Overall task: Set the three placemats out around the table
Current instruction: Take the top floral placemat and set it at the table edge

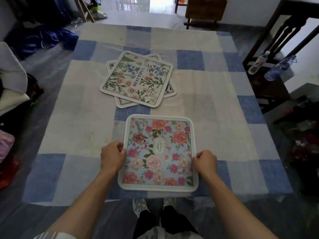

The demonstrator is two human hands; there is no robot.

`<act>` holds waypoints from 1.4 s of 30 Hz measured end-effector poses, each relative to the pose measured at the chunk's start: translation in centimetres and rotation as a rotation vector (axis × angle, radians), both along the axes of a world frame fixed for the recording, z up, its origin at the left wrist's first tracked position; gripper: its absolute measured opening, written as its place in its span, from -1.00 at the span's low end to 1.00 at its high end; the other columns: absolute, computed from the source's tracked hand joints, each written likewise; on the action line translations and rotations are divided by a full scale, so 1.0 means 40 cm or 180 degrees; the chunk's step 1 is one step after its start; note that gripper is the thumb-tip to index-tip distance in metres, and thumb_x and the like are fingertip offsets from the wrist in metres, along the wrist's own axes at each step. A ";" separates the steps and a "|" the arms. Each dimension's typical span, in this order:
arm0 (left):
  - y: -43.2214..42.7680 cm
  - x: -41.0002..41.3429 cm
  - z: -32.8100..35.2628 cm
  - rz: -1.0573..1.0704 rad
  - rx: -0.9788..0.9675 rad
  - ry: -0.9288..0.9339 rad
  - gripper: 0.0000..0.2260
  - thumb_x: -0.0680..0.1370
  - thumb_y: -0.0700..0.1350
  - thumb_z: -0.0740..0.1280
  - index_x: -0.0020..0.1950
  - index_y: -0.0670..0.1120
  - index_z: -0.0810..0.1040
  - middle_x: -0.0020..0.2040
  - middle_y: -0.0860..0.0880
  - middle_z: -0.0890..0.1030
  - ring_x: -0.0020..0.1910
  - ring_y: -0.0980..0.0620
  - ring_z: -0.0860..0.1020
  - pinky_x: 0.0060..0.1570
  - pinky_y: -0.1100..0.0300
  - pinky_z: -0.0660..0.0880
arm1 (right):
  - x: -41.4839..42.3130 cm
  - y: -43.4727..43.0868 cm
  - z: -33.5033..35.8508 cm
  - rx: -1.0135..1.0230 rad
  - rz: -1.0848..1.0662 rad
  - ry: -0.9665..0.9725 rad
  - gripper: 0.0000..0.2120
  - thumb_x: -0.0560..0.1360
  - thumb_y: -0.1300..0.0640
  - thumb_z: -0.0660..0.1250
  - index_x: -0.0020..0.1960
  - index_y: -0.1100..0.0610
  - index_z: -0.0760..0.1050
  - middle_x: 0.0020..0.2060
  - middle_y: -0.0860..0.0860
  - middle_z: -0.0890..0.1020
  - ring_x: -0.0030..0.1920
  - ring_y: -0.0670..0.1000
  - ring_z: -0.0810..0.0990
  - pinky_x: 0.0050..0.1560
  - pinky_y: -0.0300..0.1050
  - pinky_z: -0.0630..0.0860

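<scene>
Both of our hands hold the rose placemat (pixel 158 152) at its sides. Our left hand (pixel 113 156) pinches the left border with curled fingers, and our right hand (pixel 205 162) pinches the right border in the same way. This placemat has a light blue ground, pink and orange roses, a small oval label in the middle and a white border. It lies flat on the checked tablecloth (pixel 215 94), close to the near edge of the table, directly in front of us.

The two other placemats lie in the middle of the table, apart from the rose one. The upper one is the "BEAUTIFUL" placemat (pixel 136 78), cream with daisies and blue flowers. It rests on the third placemat (pixel 171 91), which is turned at another angle, so only its corners show; we cannot tell its pattern.

At the right of the table stands a dark wooden chair (pixel 269 90), and on its seat lie a clear plastic bottle (pixel 258 63) and a blue plastic bottle (pixel 278 68). On the floor at the far left lies a heap of blue fabric (pixel 43 38). Below the table edge we see our patterned slippers (pixel 140 205).
</scene>
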State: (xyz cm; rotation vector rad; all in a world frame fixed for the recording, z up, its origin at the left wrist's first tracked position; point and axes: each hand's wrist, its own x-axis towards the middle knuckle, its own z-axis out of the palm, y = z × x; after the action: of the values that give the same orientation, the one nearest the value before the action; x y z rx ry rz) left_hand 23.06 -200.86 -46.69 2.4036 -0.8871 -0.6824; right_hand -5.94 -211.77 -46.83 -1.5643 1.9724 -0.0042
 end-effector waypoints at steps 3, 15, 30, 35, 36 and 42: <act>0.012 -0.002 -0.003 0.0105 -0.0055 0.0027 -0.90 0.47 -0.22 0.45 -0.03 -0.16 0.66 -0.13 -0.09 0.69 -0.19 -0.04 0.62 -0.10 0.13 0.57 | -0.002 -0.011 -0.001 0.0100 -0.0039 0.0027 -0.82 0.51 0.25 0.33 -0.25 0.22 0.59 -0.31 0.08 0.63 -0.35 0.00 0.55 -0.49 -0.28 0.32; 0.039 -0.030 0.006 0.0318 0.0091 0.0162 -0.91 0.42 -0.22 0.49 -0.15 -0.11 0.60 -0.23 -0.02 0.64 -0.28 0.04 0.60 -0.20 0.17 0.56 | 0.016 -0.064 0.021 -0.0158 0.0077 -0.0359 -0.88 0.58 0.21 0.30 -0.07 0.24 0.57 -0.15 0.06 0.63 -0.35 -0.16 0.50 -0.46 -0.34 0.33; -0.012 -0.046 0.007 0.0172 0.0034 -0.0073 -0.90 0.43 -0.31 0.41 -0.10 -0.17 0.58 -0.20 -0.07 0.62 -0.23 -0.03 0.57 -0.24 0.19 0.42 | -0.020 -0.038 0.004 -0.0128 -0.0242 -0.0470 -0.88 0.58 0.25 0.27 -0.02 0.28 0.56 -0.06 0.15 0.65 -0.16 0.05 0.55 -0.24 -0.20 0.44; -0.014 -0.048 0.001 0.0197 -0.0014 -0.0085 -0.90 0.45 -0.31 0.41 -0.06 -0.19 0.58 -0.17 -0.08 0.62 -0.22 -0.02 0.56 -0.21 0.20 0.44 | -0.027 -0.042 -0.002 -0.0061 -0.0123 -0.0339 -0.88 0.56 0.24 0.29 -0.04 0.28 0.58 -0.07 0.15 0.66 -0.13 0.09 0.59 -0.15 -0.15 0.48; -0.018 -0.048 0.001 0.0214 -0.0038 -0.0091 -0.89 0.45 -0.31 0.41 -0.05 -0.19 0.58 -0.17 -0.08 0.62 -0.22 -0.01 0.55 -0.21 0.21 0.43 | -0.030 -0.040 -0.006 -0.0056 -0.0109 -0.0328 -0.88 0.56 0.24 0.29 -0.05 0.28 0.58 -0.07 0.15 0.66 -0.12 0.09 0.59 -0.13 -0.14 0.49; -0.020 -0.053 0.002 0.0193 0.0012 -0.0161 -0.90 0.46 -0.28 0.42 -0.08 -0.17 0.55 -0.18 -0.07 0.61 -0.24 0.01 0.53 -0.26 0.23 0.39 | -0.030 -0.050 -0.008 -0.0025 0.0023 -0.0256 -0.89 0.56 0.25 0.30 -0.11 0.24 0.57 -0.10 0.14 0.66 -0.14 0.08 0.58 -0.15 -0.14 0.48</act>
State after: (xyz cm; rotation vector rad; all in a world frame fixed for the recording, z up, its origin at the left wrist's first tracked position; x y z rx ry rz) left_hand 20.93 -201.64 -46.62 2.4504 -0.8300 -0.6035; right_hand -7.13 -213.76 -47.13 -1.5523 1.9067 -0.0710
